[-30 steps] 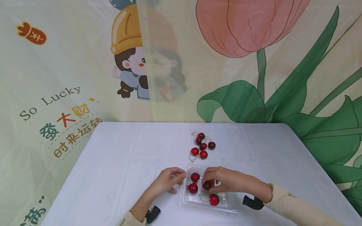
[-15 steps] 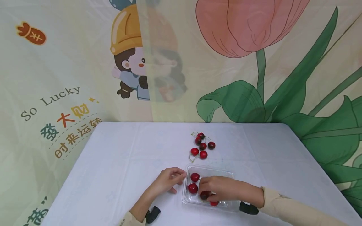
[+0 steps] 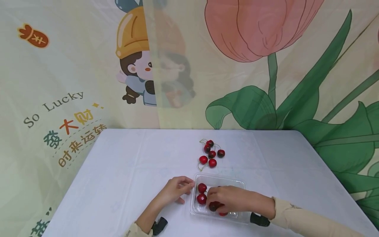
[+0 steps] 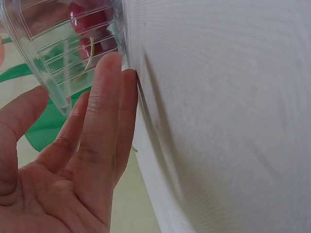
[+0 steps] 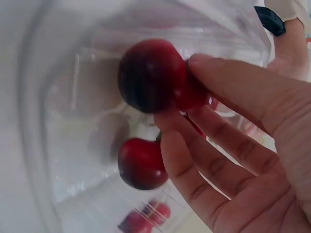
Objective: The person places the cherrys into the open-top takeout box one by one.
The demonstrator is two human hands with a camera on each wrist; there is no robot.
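A clear plastic box (image 3: 219, 179) sits on the white-covered table. My left hand (image 3: 177, 189) is beside its left end, fingers extended; in the left wrist view a fingertip (image 4: 108, 60) lies against the box's ribbed wall. Over the inside of the box, my right hand (image 3: 226, 198) pinches a dark red cherry (image 3: 214, 206) between thumb and fingers. From the right wrist view, a dark cherry (image 5: 150, 75) shows at the fingertips, overlapping another behind it. Two red cherries (image 3: 201, 198) lie at the box's left end. Another red cherry (image 3: 223, 214) is mostly hidden under the right hand.
Behind the box, several cherries (image 3: 212, 163) with green stems lie in a loose group on the tabletop (image 3: 142, 154). A printed curtain (image 3: 183, 115) with flowers and a cartoon figure hangs behind the table. Black wrist devices (image 3: 260, 219) sit at both cuffs.
My right hand has moved left and nearer the front of the box with the dark cherry. The upper left cherry in the box has shifted slightly. My left hand stays put.
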